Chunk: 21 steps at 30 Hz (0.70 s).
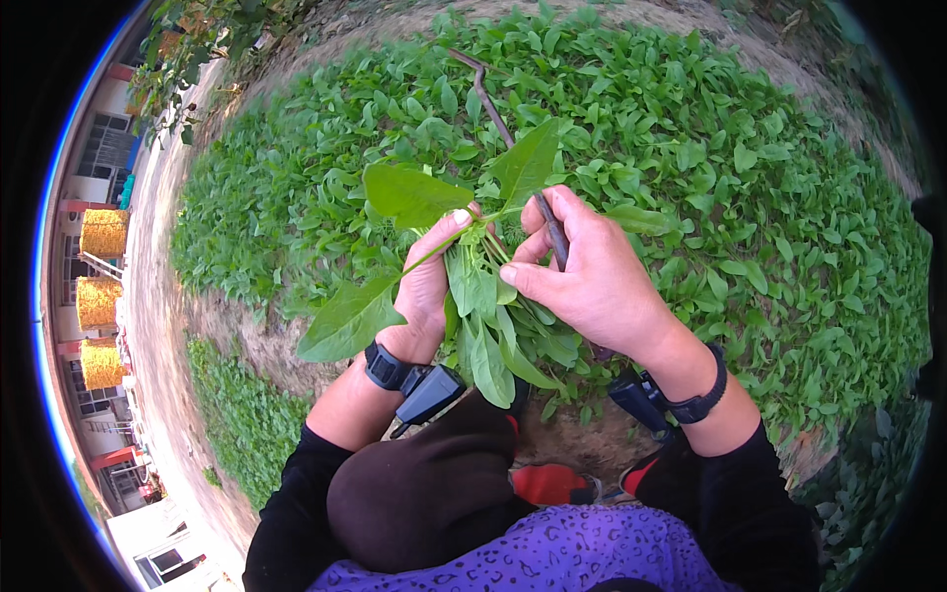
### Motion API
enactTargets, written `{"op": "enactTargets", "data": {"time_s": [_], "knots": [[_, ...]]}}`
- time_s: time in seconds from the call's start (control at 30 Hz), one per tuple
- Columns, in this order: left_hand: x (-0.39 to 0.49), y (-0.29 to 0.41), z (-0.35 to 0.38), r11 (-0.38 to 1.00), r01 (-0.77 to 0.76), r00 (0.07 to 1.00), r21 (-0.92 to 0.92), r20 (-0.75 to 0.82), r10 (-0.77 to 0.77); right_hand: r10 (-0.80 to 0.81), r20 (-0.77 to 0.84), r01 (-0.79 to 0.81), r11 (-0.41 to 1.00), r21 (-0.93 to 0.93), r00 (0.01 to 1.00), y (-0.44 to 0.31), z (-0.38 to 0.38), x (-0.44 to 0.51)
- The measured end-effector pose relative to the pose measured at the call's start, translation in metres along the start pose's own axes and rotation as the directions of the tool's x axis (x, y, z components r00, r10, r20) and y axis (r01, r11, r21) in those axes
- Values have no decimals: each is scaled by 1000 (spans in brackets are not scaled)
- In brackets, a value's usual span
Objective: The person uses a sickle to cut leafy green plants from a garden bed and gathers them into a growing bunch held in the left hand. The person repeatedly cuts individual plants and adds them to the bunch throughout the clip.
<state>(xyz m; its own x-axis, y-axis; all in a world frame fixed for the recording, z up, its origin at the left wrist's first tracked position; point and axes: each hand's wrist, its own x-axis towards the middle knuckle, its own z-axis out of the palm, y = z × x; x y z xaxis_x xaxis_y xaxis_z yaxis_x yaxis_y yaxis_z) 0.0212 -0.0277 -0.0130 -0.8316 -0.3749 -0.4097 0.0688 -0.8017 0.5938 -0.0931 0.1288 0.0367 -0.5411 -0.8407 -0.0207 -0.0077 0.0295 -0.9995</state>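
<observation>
In front of my knees my left hand (423, 285) is closed around the stems of a bunch of leafy greens, which look like spinach (481, 325). Three large leaves fan out above and beside that hand; one broad leaf (355, 318) hangs over the wrist. Close on the right, my right hand (584, 274) holds a thin dark rod-like handle (553, 229) against its fingers, with thumb and fingertips at the stems. A bent dark metal rod (488, 96) reaches up over the plants, seemingly part of the same tool; its join is hidden behind leaves and hand.
A dense bed of low green plants (740, 185) spreads ahead and to both sides. Bare soil (274, 340) borders it at left, beside a smaller green patch (237, 422). Beyond a pale dirt path stand several yellow stacks (103, 233) before a low building. A red shoe (551, 485) rests below.
</observation>
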Motion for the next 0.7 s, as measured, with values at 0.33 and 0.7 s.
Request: {"op": "enactTargets", "data": {"time_s": [0.33, 0.7], "knots": [[-10, 5, 23, 999, 13, 996, -37, 89, -9, -91, -293, 101, 995, 21, 952, -4, 2, -11], [0, -6, 19, 952, -176, 970, 250, -121, 211, -157, -254, 139, 986, -87, 954, 13, 18, -11]]}}
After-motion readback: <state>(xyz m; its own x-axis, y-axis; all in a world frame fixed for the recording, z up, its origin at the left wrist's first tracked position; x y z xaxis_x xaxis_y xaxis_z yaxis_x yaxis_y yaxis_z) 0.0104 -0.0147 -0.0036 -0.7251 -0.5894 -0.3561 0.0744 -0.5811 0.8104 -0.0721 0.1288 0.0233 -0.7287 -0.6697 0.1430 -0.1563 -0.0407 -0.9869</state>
